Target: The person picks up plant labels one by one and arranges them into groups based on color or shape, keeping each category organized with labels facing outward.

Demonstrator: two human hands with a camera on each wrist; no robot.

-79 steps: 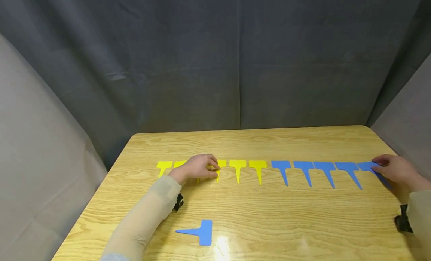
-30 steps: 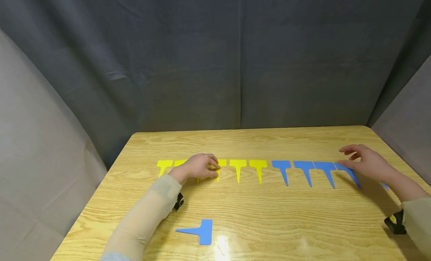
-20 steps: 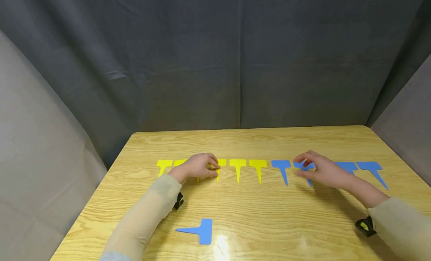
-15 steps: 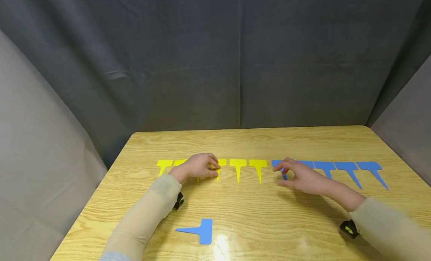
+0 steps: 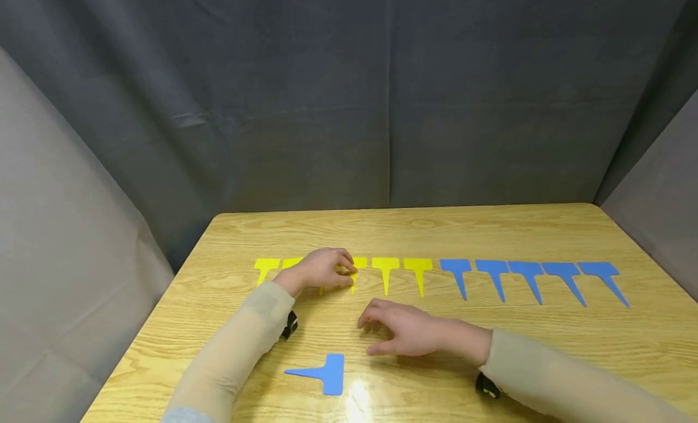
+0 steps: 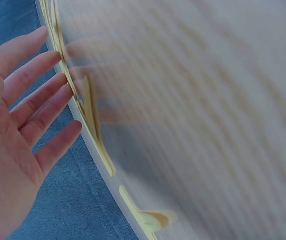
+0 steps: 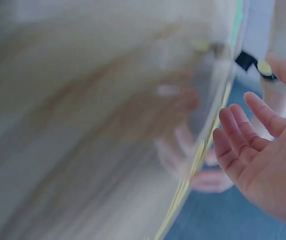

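Observation:
My left hand [image 5: 322, 268] rests over the row of yellow T-shaped plant labels [image 5: 385, 264] in the head view, partly covering a few of them. In the left wrist view its fingers [image 6: 38, 95] are spread and loosely extended, with nothing gripped. My right hand [image 5: 406, 329] hovers over the table in front of the yellow row, holding nothing, its fingers relaxed and slightly bent. To the near left of it lies a single blue plant label [image 5: 333, 374], stem pointing left. More blue plant labels [image 5: 491, 267] continue the row to the right, stems toward me.
The wooden table [image 5: 545, 350] has rounded far corners. A dark grey curtain [image 5: 305, 108] hangs behind it, with pale fabric [image 5: 65, 259] on the left side. A black wrist strap [image 5: 487, 385] shows under the right sleeve.
My right hand has let go of the rightmost blue plant label and moved left across the row, then toward me, nearer the lone blue label. The left hand has stayed in place.

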